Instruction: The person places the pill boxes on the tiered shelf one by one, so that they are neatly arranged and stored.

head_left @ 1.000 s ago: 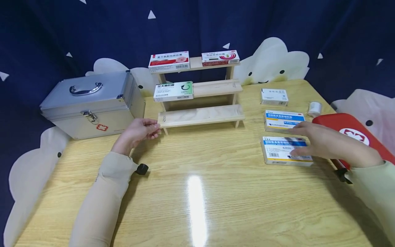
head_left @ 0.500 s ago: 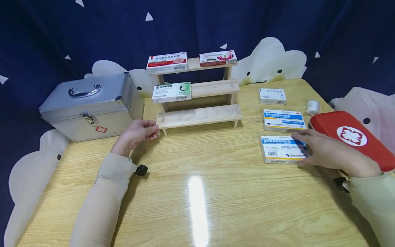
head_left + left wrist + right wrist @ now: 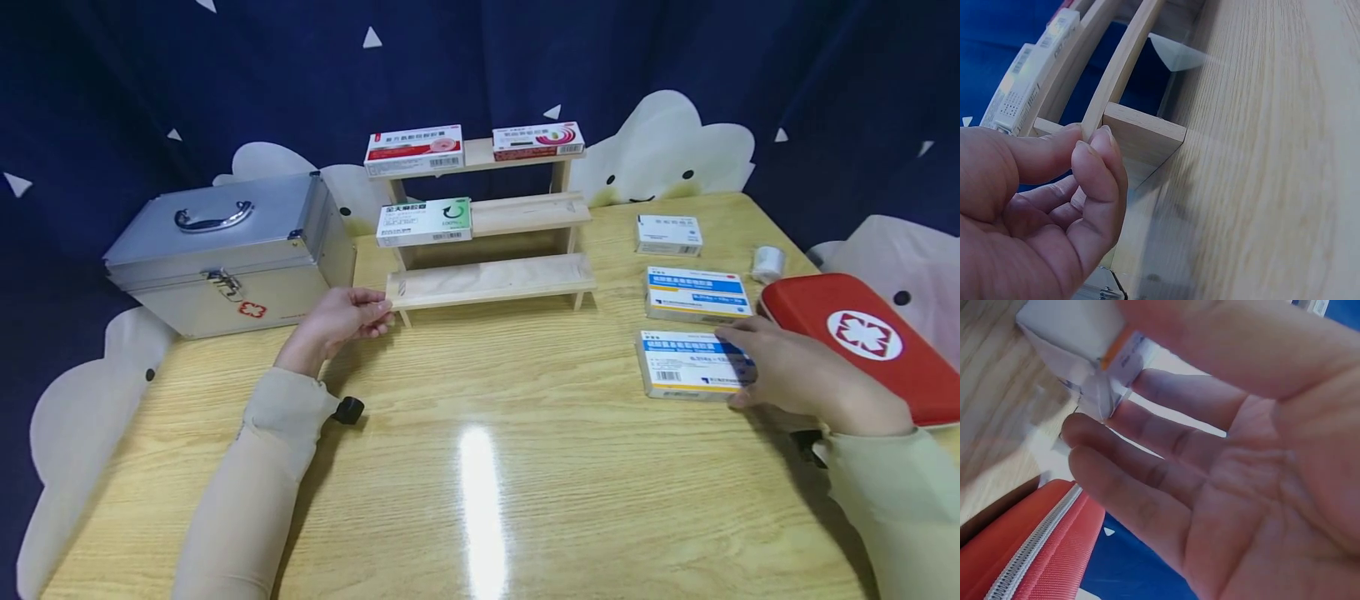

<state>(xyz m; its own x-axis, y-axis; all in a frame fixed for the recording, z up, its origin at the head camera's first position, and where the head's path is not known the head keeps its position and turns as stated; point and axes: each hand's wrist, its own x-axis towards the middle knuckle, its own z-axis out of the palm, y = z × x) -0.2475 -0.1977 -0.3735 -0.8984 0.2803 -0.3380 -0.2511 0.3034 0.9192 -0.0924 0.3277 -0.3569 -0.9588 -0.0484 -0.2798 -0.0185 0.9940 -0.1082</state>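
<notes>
My left hand [image 3: 341, 323] pinches the left front corner of a three-step wooden display rack [image 3: 491, 283] between thumb and fingers. In the left wrist view, those fingertips [image 3: 1094, 147] meet at the end of the rack's front strip. At the right, my right hand [image 3: 813, 371] holds the right end of a blue-and-white medicine box [image 3: 686, 367] lying on the table. The right wrist view has the thumb on one side of the box [image 3: 1072, 347] and fingers on the other. A second blue-and-white medicine box [image 3: 697, 293] lies just behind it.
Medicine boxes stand on the rack: red-and-white [image 3: 415, 152], pink-and-white [image 3: 537, 141] and green-and-white [image 3: 423, 222]. A silver first-aid case [image 3: 225, 258] is at left. Rightward are a small white box [image 3: 669, 235], a white roll [image 3: 768, 263] and a red first-aid pouch [image 3: 870, 333].
My right hand has drawn back from over the front medicine box and come down around its right end. The left hand keeps its pinch on the rack corner.
</notes>
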